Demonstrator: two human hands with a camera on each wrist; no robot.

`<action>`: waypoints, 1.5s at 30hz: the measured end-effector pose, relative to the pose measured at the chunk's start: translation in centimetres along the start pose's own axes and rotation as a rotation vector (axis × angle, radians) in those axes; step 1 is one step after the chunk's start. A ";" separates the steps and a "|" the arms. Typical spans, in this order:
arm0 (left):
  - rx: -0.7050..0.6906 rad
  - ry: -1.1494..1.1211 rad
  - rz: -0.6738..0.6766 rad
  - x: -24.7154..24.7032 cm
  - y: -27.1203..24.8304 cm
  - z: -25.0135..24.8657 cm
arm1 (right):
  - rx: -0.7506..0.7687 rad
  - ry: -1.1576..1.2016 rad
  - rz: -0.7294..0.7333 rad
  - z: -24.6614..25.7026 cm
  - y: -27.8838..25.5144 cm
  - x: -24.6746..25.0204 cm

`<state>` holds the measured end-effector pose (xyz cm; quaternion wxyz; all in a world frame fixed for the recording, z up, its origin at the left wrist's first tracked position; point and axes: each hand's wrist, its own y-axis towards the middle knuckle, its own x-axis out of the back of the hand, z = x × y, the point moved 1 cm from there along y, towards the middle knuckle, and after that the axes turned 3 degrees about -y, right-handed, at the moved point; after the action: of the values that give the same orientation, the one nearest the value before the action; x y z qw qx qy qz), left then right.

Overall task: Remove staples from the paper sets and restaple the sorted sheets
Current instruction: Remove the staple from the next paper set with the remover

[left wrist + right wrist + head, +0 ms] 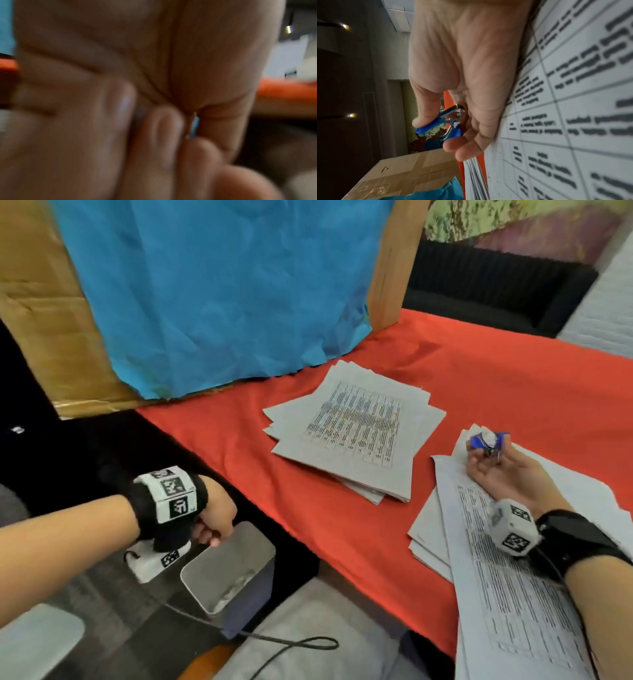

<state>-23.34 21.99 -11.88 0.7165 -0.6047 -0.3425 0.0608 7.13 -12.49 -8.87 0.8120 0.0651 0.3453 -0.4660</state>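
- Right hand (496, 470) rests on the near stack of printed white table sheets (507, 587), thumb and fingers gripping a blue-handled metal staple remover (448, 121).
- Left hand (214, 517) off the table, curled over a small grey bin (239, 546); fingers bunched, contents not visible — prob. dropping a pulled staple.
- 2nd printed paper pile (352, 429) lies further back on the red cloth (479, 371).
- Step: staple removal. Next: left hand back to steady sheets.
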 end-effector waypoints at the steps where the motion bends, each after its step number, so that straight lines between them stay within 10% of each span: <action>1: 0.012 0.035 -0.111 -0.5 1.6 0.5 | -0.001 -0.010 0.012 -0.1 0.0 0.0; 9: -0.049 -0.009 -0.461 -1.7 6.2 0.7 | 0.106 0.045 0.056 -0.1 -0.6 0.4; 17: -0.067 0.130 0.013 2.2 -4.6 -4.7 | 0.228 0.208 -0.006 0.8 -0.5 1.3; 27: -0.800 0.108 -0.804 12.5 -9.4 -27.0 | 0.410 0.577 -0.223 1.5 -1.6 2.4; 35: -0.697 0.304 -0.764 13.7 -5.2 -37.3 | 0.465 0.765 -0.197 1.9 -1.7 3.3; 45: -0.620 0.085 -0.467 15.7 -5.7 -36.8 | 0.449 0.747 -0.157 1.8 -1.3 3.7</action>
<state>7.48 -2.00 -1.45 0.5079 -0.7003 -0.4430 -0.2354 8.19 -16.65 -9.53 0.5595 0.3773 0.5092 -0.5342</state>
